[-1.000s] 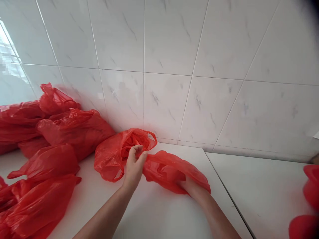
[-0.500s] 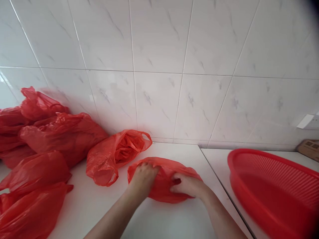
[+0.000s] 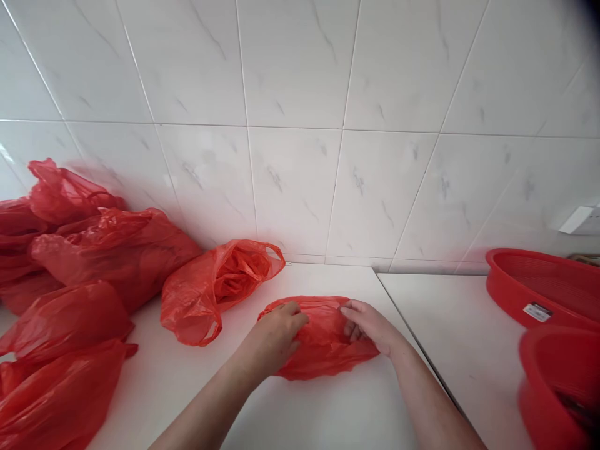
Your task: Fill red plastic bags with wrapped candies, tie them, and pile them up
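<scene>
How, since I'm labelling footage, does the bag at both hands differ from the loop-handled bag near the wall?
The front bag lies low and flattened; the wall bag bulges. The left hand and right hand touch the front bag, not the wall bag. The wall bag shows handle loops; none show on the front bag. Both are red plastic.

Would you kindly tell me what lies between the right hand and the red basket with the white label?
In the head view, white tabletop crossed by a dark seam lies between the right hand and the red basket.
</scene>
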A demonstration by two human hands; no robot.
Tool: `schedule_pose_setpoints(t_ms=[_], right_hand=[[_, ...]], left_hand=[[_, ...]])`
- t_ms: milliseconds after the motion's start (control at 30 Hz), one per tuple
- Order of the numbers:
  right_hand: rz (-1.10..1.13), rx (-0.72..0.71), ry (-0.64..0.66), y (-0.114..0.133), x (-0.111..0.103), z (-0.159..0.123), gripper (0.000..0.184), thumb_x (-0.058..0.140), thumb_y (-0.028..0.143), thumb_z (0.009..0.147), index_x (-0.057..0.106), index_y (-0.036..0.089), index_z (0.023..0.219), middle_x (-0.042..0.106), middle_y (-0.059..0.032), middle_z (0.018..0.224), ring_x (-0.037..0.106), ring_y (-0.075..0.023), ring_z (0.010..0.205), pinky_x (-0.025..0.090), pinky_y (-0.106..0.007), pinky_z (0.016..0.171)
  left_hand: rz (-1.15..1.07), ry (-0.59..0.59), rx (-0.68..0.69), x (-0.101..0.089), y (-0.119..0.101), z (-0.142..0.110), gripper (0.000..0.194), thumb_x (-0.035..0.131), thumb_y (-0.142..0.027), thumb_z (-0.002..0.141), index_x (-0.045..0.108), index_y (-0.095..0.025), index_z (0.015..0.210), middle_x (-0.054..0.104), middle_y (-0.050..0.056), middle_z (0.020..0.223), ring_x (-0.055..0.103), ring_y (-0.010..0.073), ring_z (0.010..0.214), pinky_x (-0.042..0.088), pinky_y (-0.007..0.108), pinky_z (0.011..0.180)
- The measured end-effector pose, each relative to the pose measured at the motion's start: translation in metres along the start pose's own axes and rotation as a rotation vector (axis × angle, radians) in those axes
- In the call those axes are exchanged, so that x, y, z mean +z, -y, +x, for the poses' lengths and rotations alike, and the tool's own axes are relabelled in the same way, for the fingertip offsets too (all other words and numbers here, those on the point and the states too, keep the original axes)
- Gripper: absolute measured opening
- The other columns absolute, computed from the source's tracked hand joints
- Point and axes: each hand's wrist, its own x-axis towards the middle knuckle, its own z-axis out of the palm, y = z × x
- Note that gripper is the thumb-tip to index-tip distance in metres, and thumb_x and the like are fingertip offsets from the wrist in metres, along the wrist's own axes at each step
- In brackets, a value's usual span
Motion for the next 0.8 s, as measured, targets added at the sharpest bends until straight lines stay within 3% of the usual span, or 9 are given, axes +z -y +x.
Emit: schedule_pose_setpoints(t_ms=[100, 200, 267, 333, 433, 533, 600, 700, 800], right_hand=[[-0.009, 0.029, -0.061, 0.002, 0.003, 0.001, 0.037, 0.052, 0.044, 0.084, 0.054, 0.017, 0.109, 0.062, 0.0009, 0.054, 0.057, -0.0143, 0.050, 0.037, -0.024, 0.050], [-0.002, 0.037, -0.104, 0.000, 0.003, 0.003, 0.046, 0.053, 0.040, 0.083, 0.047, 0.015, 0.121, 0.062, 0.0010, 0.053, 0.060, -0.0153, 0.055, 0.038, -0.023, 0.051], [0.001, 0.045, -0.130, -0.002, 0.002, 0.005, 0.047, 0.054, 0.041, 0.083, 0.047, 0.014, 0.122, 0.061, 0.0012, 0.053, 0.058, -0.0147, 0.052, 0.038, -0.023, 0.049], [-0.001, 0.061, -0.160, -0.004, 0.000, 0.006, 0.046, 0.053, 0.042, 0.082, 0.048, 0.015, 0.119, 0.060, 0.0020, 0.052, 0.054, -0.0130, 0.045, 0.035, -0.022, 0.043], [-0.012, 0.076, -0.213, -0.006, -0.001, 0.009, 0.042, 0.052, 0.044, 0.081, 0.050, 0.017, 0.113, 0.057, 0.0030, 0.053, 0.049, -0.0111, 0.040, 0.030, -0.021, 0.038], [-0.052, 0.061, -0.265, -0.001, 0.001, 0.008, 0.040, 0.050, 0.044, 0.080, 0.051, 0.017, 0.110, 0.056, 0.0024, 0.054, 0.052, -0.0130, 0.043, 0.033, -0.022, 0.039], [-0.104, 0.027, -0.335, 0.007, 0.003, 0.005, 0.041, 0.048, 0.044, 0.081, 0.049, 0.017, 0.113, 0.057, 0.0012, 0.058, 0.055, -0.0151, 0.046, 0.037, -0.025, 0.042], [-0.202, -0.067, -0.497, 0.021, 0.013, -0.006, 0.036, 0.044, 0.044, 0.084, 0.049, 0.022, 0.111, 0.061, -0.0017, 0.073, 0.057, -0.0157, 0.057, 0.041, -0.027, 0.052], [-0.445, -0.228, -0.517, 0.027, 0.033, -0.018, 0.025, 0.042, 0.041, 0.086, 0.057, 0.025, 0.098, 0.062, -0.0020, 0.085, 0.057, -0.0152, 0.069, 0.041, -0.028, 0.062]], left_hand=[[0.282, -0.016, 0.160, 0.007, -0.020, 0.000, 0.024, 0.051, -0.008, 0.075, 0.063, -0.023, 0.088, 0.057, 0.007, 0.097, 0.052, 0.0239, 0.088, 0.040, 0.035, 0.072], [0.302, 0.044, 0.283, 0.019, -0.029, -0.003, 0.022, 0.066, -0.024, 0.073, 0.062, -0.025, 0.094, 0.057, 0.006, 0.099, 0.051, 0.0248, 0.089, 0.040, 0.038, 0.078], [0.272, 0.125, 0.331, 0.029, -0.026, -0.007, 0.023, 0.071, -0.031, 0.069, 0.063, -0.024, 0.090, 0.060, 0.005, 0.091, 0.053, 0.0240, 0.081, 0.041, 0.036, 0.073], [0.227, 0.162, 0.357, 0.036, -0.019, -0.013, 0.003, 0.065, -0.024, 0.074, 0.062, -0.023, 0.076, 0.060, 0.002, 0.077, 0.054, 0.0198, 0.067, 0.038, 0.031, 0.062], [0.180, 0.163, 0.379, 0.041, -0.013, -0.025, 0.020, 0.051, -0.008, 0.078, 0.057, -0.021, 0.065, 0.058, 0.000, 0.064, 0.050, 0.0149, 0.055, 0.033, 0.026, 0.051], [0.212, 0.146, 0.363, 0.037, -0.017, -0.036, 0.014, 0.052, -0.011, 0.080, 0.058, -0.021, 0.071, 0.059, 0.001, 0.070, 0.052, 0.0156, 0.059, 0.038, 0.027, 0.053], [0.263, 0.000, 0.377, 0.034, -0.019, -0.040, 0.008, 0.054, -0.015, 0.081, 0.060, -0.021, 0.084, 0.063, 0.005, 0.087, 0.057, 0.0201, 0.076, 0.045, 0.032, 0.067], [0.334, -0.389, 0.380, 0.034, -0.010, -0.041, 0.031, 0.055, -0.016, 0.082, 0.055, -0.023, 0.112, 0.052, 0.012, 0.123, 0.048, 0.0303, 0.114, 0.039, 0.047, 0.095], [0.265, -0.626, 0.202, 0.037, 0.010, -0.036, 0.044, 0.057, -0.021, 0.083, 0.045, -0.026, 0.125, 0.035, 0.015, 0.140, 0.033, 0.0326, 0.130, 0.032, 0.052, 0.104]])
